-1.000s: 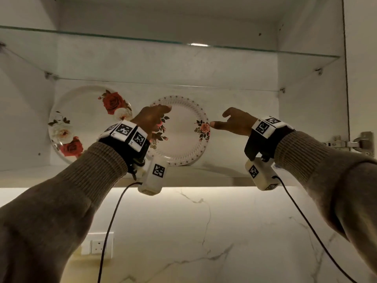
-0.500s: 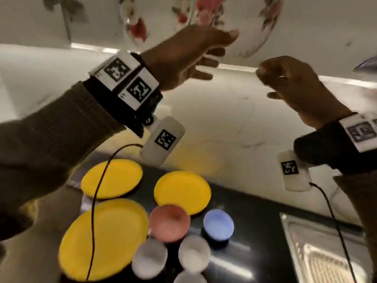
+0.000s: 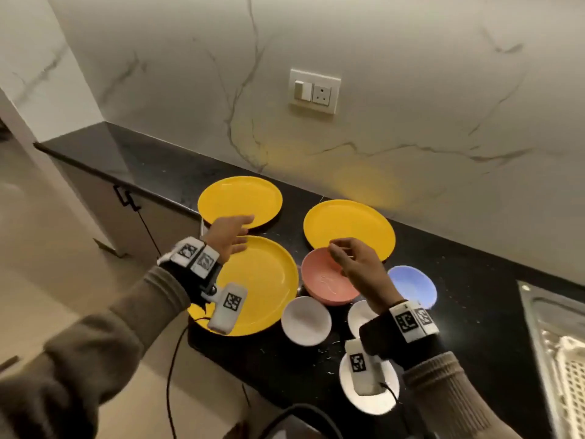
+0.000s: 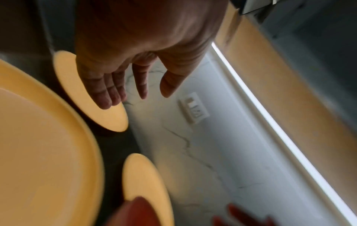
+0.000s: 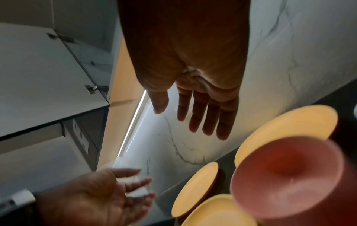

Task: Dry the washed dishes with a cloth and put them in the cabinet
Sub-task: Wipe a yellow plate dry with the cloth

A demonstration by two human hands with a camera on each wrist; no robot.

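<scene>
Three white bowls sit nearest on the black counter (image 3: 474, 280): one white bowl (image 3: 368, 392) under the right wrist camera, a second white bowl (image 3: 306, 320) just beyond it and a third white bowl (image 3: 359, 316) largely hidden by the right forearm. Behind them lie a pink bowl (image 3: 326, 285), a blue bowl (image 3: 413, 285) to its right, and a large yellow plate (image 3: 262, 286) to its left. Both hands hang above these dishes, holding nothing: the left hand (image 3: 229, 234) has straight, slightly spread fingers over the large plate's far rim, and the right hand (image 3: 356, 264) has relaxed fingers above the pink bowl. Farther back rest a left yellow plate (image 3: 239, 199) and a right yellow plate (image 3: 349, 228), near the marble wall (image 3: 411, 106) with its switch socket (image 3: 314, 91). At the right edge a steel sink (image 3: 538, 312) holds a white rack (image 3: 569, 375).
</scene>
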